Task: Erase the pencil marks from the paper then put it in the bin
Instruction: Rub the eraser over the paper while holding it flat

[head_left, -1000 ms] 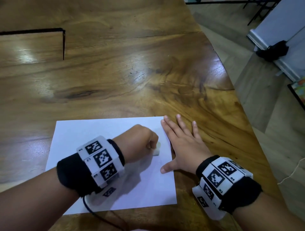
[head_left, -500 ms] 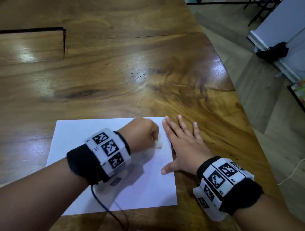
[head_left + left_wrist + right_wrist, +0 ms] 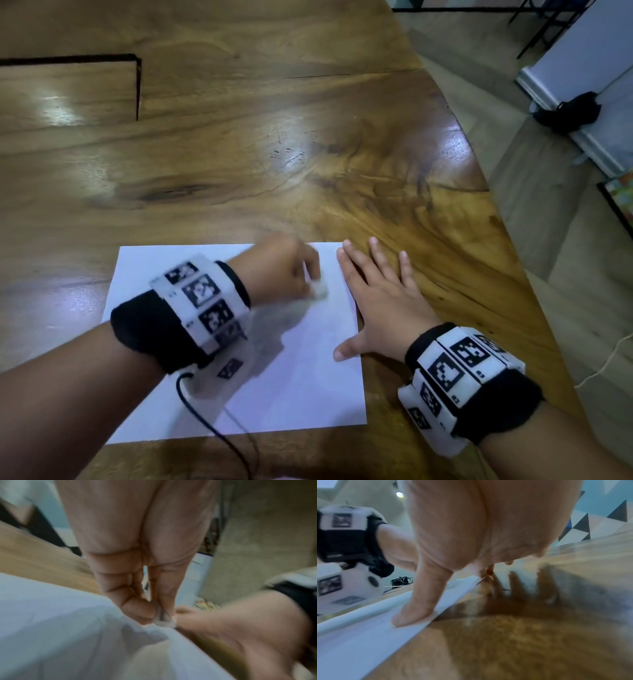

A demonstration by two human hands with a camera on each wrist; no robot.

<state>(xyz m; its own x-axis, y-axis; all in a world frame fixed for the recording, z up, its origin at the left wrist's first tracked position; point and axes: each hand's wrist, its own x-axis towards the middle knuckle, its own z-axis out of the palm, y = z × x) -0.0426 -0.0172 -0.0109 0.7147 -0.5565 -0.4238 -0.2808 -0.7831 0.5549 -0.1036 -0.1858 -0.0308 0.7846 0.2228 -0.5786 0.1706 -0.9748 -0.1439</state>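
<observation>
White paper [image 3: 291, 387] lies flat on the wooden table [image 3: 239, 154], near the table's near edge and toward its right side; left hand [image 3: 277, 270] is curled into a fist over the sheet's upper right part, thumb and fingers pinching a small white eraser [image 3: 320, 291] whose lower end touches the paper; hand and eraser are motion-blurred in the head view; left wrist view shows the same pinch, eraser [image 3: 165, 621] between thumb and fingertips, tip on the sheet [image 3: 60, 622]; right hand [image 3: 380, 301] lies flat just right of the eraser, fingers straight and slightly spread, palm and outer fingers on the bare wood, thumb across the paper's right edge; right wrist view shows the thumb [image 3: 412, 615] pressed on the sheet [image 3: 359, 642] right at its edge, fingertips on the wood beyond; pencil marks cannot be made out on the sheet; both wrists carry black bands with white marker blocks; a black cable [image 3: 205, 421] runs from the left wristband across the paper's lower edge.
</observation>
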